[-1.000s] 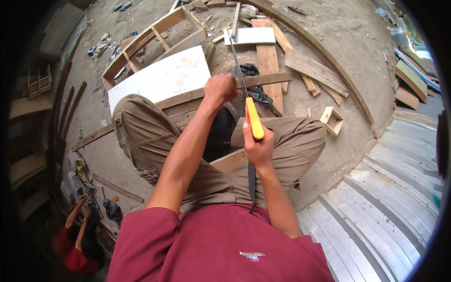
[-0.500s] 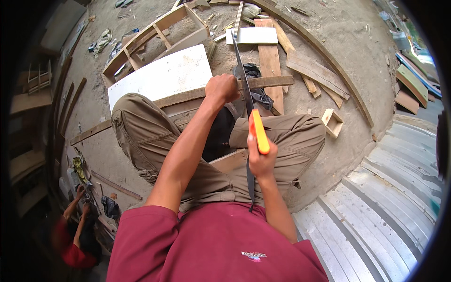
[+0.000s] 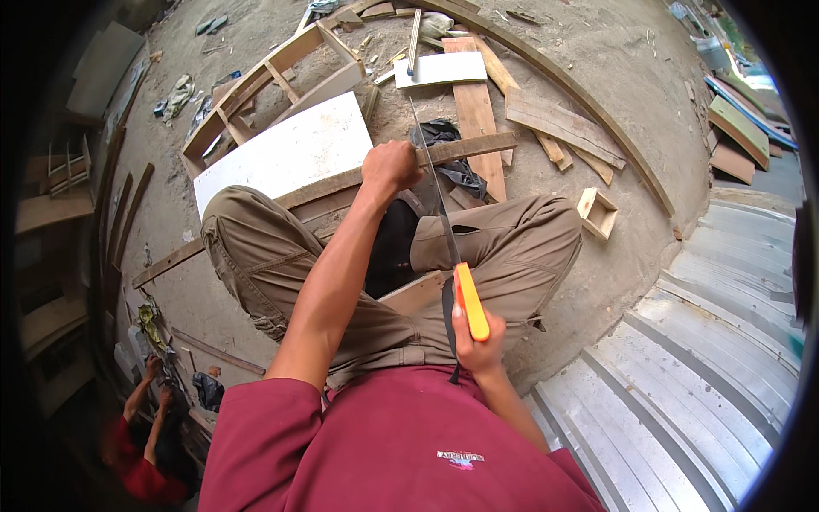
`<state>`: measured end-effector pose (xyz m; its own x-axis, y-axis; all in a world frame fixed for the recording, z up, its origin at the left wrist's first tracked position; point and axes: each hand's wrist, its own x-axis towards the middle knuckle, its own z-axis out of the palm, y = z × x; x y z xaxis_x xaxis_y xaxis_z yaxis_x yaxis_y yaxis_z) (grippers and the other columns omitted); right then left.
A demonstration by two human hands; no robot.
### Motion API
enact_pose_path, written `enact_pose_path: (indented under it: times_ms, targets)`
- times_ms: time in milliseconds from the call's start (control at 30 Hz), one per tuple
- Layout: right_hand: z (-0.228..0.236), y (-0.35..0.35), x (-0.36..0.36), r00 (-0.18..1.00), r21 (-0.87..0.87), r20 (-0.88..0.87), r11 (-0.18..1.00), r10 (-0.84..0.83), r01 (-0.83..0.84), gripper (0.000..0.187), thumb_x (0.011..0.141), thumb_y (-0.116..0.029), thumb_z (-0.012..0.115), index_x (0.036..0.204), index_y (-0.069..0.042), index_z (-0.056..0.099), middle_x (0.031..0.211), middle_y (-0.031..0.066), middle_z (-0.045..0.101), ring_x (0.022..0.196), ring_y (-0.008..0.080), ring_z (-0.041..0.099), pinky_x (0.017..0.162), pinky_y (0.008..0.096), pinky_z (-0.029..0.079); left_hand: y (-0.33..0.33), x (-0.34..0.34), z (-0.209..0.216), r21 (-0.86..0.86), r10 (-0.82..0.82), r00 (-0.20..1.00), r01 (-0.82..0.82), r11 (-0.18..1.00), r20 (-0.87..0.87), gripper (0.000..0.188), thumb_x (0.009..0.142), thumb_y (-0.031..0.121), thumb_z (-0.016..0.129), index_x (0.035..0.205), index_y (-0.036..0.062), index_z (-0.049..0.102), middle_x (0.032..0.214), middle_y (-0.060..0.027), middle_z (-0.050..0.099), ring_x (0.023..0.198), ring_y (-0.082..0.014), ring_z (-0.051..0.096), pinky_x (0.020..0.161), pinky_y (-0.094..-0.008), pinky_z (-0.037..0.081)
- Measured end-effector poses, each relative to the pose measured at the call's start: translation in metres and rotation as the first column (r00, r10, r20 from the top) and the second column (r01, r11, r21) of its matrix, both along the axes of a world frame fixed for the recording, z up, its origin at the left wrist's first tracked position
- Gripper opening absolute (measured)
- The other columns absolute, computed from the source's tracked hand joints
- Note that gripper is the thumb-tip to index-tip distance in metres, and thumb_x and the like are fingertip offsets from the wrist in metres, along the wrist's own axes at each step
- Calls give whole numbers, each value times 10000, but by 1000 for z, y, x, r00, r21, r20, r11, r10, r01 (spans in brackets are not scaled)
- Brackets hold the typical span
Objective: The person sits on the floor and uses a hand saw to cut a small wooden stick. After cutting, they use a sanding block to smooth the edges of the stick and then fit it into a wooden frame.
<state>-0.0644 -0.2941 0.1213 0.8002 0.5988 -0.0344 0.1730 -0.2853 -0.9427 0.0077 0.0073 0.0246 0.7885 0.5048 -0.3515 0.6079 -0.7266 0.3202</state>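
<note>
My left hand (image 3: 392,165) is closed round a long wooden batten (image 3: 469,147) that lies crosswise in front of my knees. The fingers wrap over it just left of the saw blade. In my right hand (image 3: 479,346), near my lap, is the orange and yellow handle of a handsaw (image 3: 472,303). Its thin blade points away from me and crosses the batten close beside my left fist. Whether the teeth have cut into the wood cannot be made out. Beyond the batten a black plastic bag (image 3: 444,136) lies crumpled on the ground.
A white panel (image 3: 281,149) and a wooden frame (image 3: 277,77) lie at the left front. Loose planks (image 3: 567,128) and a small open wooden box (image 3: 598,213) are at the right. Corrugated metal sheets (image 3: 674,367) cover the lower right. Another person's arms (image 3: 141,397) show at the lower left.
My right hand has drawn the saw back toward my lap, so the handle is lower and closer. My left hand stays on the batten. The whole view has shifted slightly.
</note>
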Motion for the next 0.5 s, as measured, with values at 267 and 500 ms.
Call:
enact_pose_path:
  times_ms: [267,500]
  targets:
    - [-40,98,68,981,113,-183,989,-70,92,283,969,-159,664,766,24,591,552,36,466,532,88,392,497,313,342,2,9,9,-21,17,1000,-17,1000,-17,204,717,188,676,832,53,776,919,-201,750,873,-375,740,781,-462,600]
    - [6,5,-1,999,53,-3,998,-33,33,142,942,-86,668,847,17,649,573,35,502,533,76,435,488,314,370,-3,-3,-2,5,4,1000,-4,1000,1,198,717,172,673,829,41,772,909,-207,749,866,-371,741,773,-462,601]
